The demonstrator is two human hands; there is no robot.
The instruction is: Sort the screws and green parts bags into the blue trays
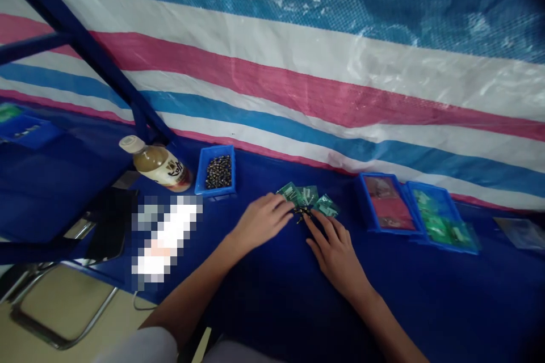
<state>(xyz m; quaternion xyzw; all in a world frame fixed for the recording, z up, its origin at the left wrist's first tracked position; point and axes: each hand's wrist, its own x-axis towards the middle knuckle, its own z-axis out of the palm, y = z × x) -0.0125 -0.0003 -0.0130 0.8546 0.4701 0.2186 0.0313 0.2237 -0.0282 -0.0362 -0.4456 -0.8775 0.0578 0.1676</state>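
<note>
My left hand (264, 216) reaches over the blue tabletop with its fingers stretched out, close to a small pile of dark and brass-coloured metal pieces (302, 214). On the other side of the pile lies my right hand (335, 245), its fingers spread and the index fingertip at the edge of the pieces. Neither hand shows anything gripped. Just beyond the fingertips are small green plastic packets, one on the left (290, 193), one in the middle (308, 195) and one on the right (326, 205). The exact kind of the metal pieces is too small to tell.
A blue bin of small metal parts (218, 172) stands to the left, beside a drink bottle (159, 165). To the right sit a bin with pink contents (387, 203) and a bin of green packets (443, 218). A striped tarp (298, 79) hangs behind the table.
</note>
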